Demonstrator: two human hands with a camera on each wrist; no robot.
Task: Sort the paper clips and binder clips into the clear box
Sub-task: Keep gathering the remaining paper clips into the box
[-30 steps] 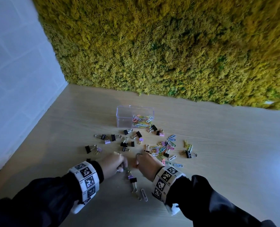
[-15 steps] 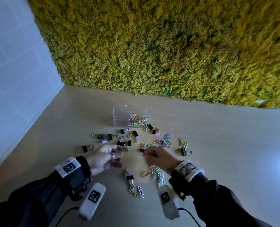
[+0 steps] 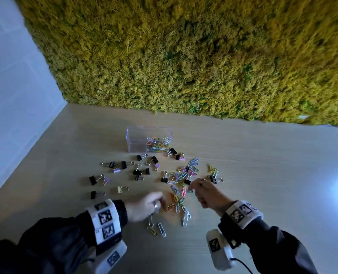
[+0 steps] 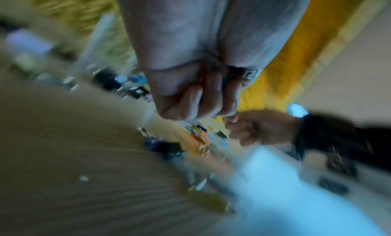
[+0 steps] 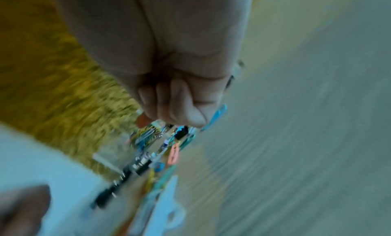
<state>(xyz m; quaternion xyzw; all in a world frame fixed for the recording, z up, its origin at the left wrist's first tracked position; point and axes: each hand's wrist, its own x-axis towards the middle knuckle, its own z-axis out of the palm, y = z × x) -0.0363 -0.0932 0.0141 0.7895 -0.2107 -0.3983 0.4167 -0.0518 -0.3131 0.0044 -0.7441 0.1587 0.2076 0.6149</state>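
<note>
The clear box (image 3: 136, 141) stands at mid-table, with coloured paper clips (image 3: 158, 143) piled in its right half. Black, pink and gold binder clips (image 3: 122, 165) lie scattered in front of it on the left. Loose paper clips (image 3: 181, 177) lie on the right and nearer me. My left hand (image 3: 161, 202) is curled in a fist beside an orange paper clip (image 3: 169, 207). In the blurred left wrist view, coloured bits show inside that fist (image 4: 225, 77). My right hand (image 3: 192, 187) pinches a bluish paper clip (image 5: 217, 115) just above the pile.
A moss-covered wall (image 3: 184, 56) rises behind the wooden table (image 3: 263, 175), and a white wall (image 3: 10, 95) closes off the left. Two more paper clips (image 3: 157, 230) lie close to me, below the left hand.
My left hand has moved right and toward me, to the near paper clips, uncovering a gold and a black binder clip. My right hand has shifted slightly right over the pile.
</note>
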